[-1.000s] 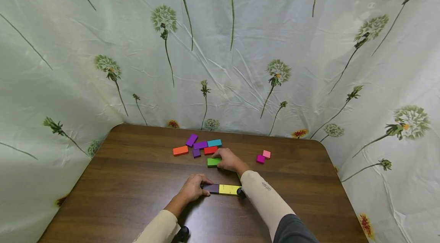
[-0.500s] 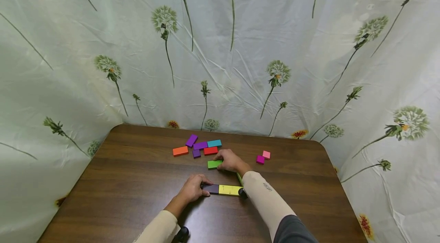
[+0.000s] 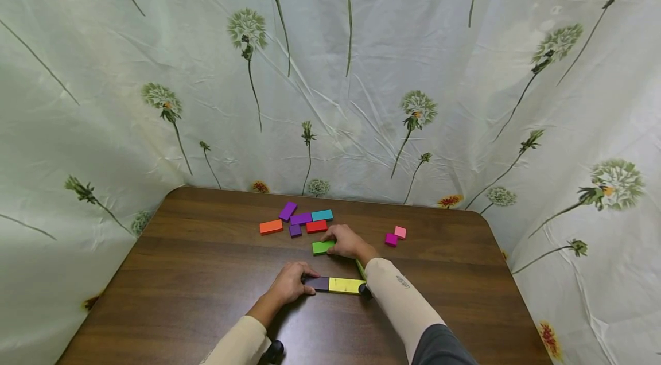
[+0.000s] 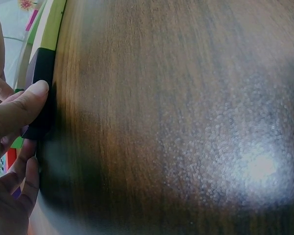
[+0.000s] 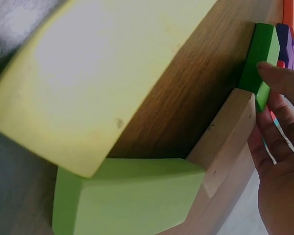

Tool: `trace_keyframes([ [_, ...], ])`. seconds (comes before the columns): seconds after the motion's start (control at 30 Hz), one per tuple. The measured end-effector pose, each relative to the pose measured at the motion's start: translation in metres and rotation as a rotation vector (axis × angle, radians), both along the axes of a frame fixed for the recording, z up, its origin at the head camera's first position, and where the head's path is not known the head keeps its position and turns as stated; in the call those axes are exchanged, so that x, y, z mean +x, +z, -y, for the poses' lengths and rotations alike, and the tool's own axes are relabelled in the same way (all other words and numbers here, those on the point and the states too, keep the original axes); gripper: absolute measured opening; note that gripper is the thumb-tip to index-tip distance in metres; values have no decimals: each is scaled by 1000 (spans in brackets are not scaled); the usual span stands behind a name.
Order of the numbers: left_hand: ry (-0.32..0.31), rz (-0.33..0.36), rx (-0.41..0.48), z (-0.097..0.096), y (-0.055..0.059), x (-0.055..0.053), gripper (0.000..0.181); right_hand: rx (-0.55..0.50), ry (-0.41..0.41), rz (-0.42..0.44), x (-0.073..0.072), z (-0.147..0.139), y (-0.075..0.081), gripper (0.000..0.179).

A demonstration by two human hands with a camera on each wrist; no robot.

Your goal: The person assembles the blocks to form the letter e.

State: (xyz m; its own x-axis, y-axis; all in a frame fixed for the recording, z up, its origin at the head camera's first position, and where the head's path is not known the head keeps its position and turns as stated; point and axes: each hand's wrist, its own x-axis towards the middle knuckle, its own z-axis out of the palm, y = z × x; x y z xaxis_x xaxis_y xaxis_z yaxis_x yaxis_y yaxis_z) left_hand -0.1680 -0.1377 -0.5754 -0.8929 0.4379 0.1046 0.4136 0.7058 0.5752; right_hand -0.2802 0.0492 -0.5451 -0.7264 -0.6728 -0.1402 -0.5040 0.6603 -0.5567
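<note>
My left hand pinches the left end of a dark purple block, its thumb on the near side. A yellow block lies end to end with it. Farther back, my right hand grips the right end of a green block between thumb and fingers. In the right wrist view, a plain wooden block touches that green block's end. Beyond it a light green block meets the yellow block's corner. The right hand and forearm hide most of this side in the head view.
Behind the green block lie red, blue, orange and several purple blocks. To the right, a magenta block touches a pink block. A flowered curtain hangs behind the brown table.
My right hand and the green block have shifted slightly toward me and to the right, then stayed there. The left hand and dark purple block have kept their place.
</note>
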Motion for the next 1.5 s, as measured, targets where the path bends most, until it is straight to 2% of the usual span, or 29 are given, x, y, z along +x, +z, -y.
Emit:
trace_keyframes([
  [0.7,0,17,10,0,4,1,31,-31,-2,-15,3,-2,0,29],
  [1.0,-5,-1,14,0,2,1,30,-73,-48,32,5,-5,2,31],
  [1.23,-14,-14,28,0,0,1,30,-169,-107,77,13,-16,8,31],
  [1.5,-8,0,20,0,3,1,30,-236,-184,35,34,-34,13,30],
])
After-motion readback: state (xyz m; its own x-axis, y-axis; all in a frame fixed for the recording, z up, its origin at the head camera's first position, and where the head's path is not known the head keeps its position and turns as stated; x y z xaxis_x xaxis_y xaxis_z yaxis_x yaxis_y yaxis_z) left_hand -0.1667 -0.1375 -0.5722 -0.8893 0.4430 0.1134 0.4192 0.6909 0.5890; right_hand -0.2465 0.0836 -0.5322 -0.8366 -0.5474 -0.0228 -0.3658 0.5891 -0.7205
